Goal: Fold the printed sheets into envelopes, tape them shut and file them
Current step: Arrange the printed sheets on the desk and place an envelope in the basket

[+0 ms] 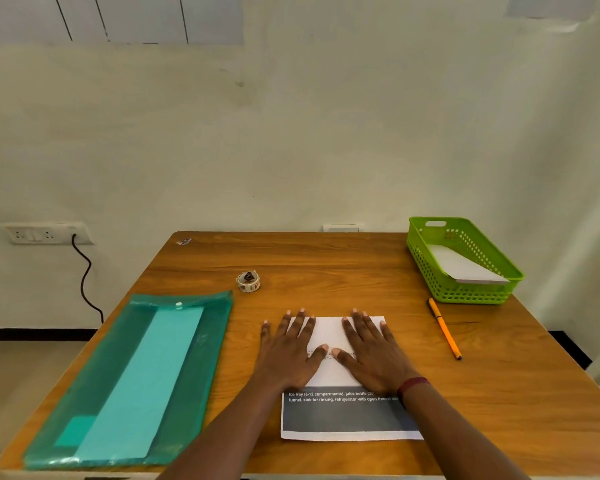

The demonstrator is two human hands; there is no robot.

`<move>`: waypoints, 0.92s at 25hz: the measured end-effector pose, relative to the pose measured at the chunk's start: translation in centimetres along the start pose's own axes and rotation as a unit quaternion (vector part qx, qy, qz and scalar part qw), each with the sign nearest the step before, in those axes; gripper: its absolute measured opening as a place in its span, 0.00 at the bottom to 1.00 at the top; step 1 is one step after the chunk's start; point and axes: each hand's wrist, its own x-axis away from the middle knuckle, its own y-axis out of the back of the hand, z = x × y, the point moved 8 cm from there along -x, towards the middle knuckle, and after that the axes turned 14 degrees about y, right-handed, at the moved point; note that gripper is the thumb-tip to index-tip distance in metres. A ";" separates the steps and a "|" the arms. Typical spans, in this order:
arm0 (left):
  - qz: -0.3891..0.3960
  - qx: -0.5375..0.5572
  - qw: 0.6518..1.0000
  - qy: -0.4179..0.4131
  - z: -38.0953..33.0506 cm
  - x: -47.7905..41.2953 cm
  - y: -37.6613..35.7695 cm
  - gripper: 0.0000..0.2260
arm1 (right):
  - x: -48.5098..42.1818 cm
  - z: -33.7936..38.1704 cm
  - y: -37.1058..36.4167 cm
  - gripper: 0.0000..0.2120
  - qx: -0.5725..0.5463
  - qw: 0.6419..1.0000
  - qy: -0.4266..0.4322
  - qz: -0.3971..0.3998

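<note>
Folding step: left hand (291,351) and right hand (369,351), both flat with fingers spread wide, press folded flap of printed sheet (329,332). Next likely: crease, fold again, fetch tape roll (248,281).

Printed sheet (347,417): middle hidden under left hand (288,355) and right hand (371,355); print between thumbs illegible. Scrap (183,241) beyond sheet: unidentifiable.

hands: left hand (291,355) and right hand (371,351) pressed flat on printed sheet (329,372); sheet: folded, on table (326,261)
</note>
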 end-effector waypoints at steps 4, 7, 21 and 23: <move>-0.004 0.019 1.000 0.001 2.2 -0.8 0.1 0.34 | 0.8 -1.7 0.1 0.40 -0.009 1.000 -0.027 0.009; -0.015 0.025 1.000 -0.001 2.4 -0.8 0.0 0.35 | 0.8 -1.7 0.1 0.39 -0.006 1.000 -0.029 0.006; 0.003 0.139 0.990 0.026 2.5 -0.8 1.9 0.34 | 0.5 -2.0 -0.2 0.39 -0.005 0.999 -0.038 -0.001; 0.002 0.163 0.986 0.034 2.4 -0.9 2.1 0.35 | 0.5 -2.0 -0.3 0.40 -0.005 0.999 -0.038 -0.003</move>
